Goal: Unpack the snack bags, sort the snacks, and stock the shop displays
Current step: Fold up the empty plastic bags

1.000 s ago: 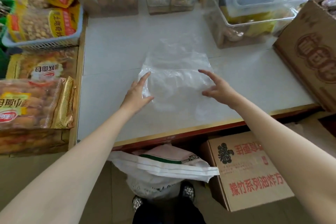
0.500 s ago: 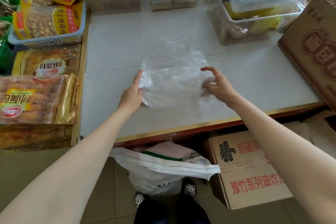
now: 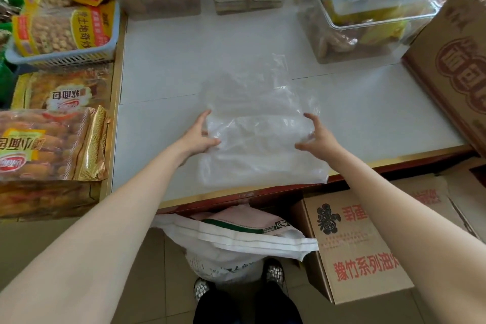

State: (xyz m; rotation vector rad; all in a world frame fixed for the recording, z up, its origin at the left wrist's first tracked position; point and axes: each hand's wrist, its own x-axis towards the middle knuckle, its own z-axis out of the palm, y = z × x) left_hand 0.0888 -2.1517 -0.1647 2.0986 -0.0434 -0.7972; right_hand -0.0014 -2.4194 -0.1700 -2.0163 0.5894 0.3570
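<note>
On the white counter (image 3: pixel 168 60) in front of me lies an empty clear plastic bag (image 3: pixel 263 144), its near edge reaching the counter's front lip. I grip its left side with my left hand (image 3: pixel 196 138), thumb on top and fingers curled round the film, while my right hand (image 3: pixel 317 138) pinches the right side between curled fingers and thumb. Nothing shows inside the bag, so I judge it already emptied and myself gathering it up to clear the space.

What worries me is the film itself: thin, slippery and crumpled, it could slide out of a light pinch, and with its corner already at the lip it could slip down toward the white sack (image 3: pixel 236 237) and the cardboard box (image 3: pixel 360 244) on the floor below. Pulling too sharply with both hands could stretch or tear it.

Stock sits close by: clear bins of snacks (image 3: pixel 368 21) at the far right, a blue basket of peanut packets (image 3: pixel 60 34) at the far left, and bread packs (image 3: pixel 47 144) just beside my left arm. A careless sweep of the bag or my elbow could nudge those packs off their stack.
</note>
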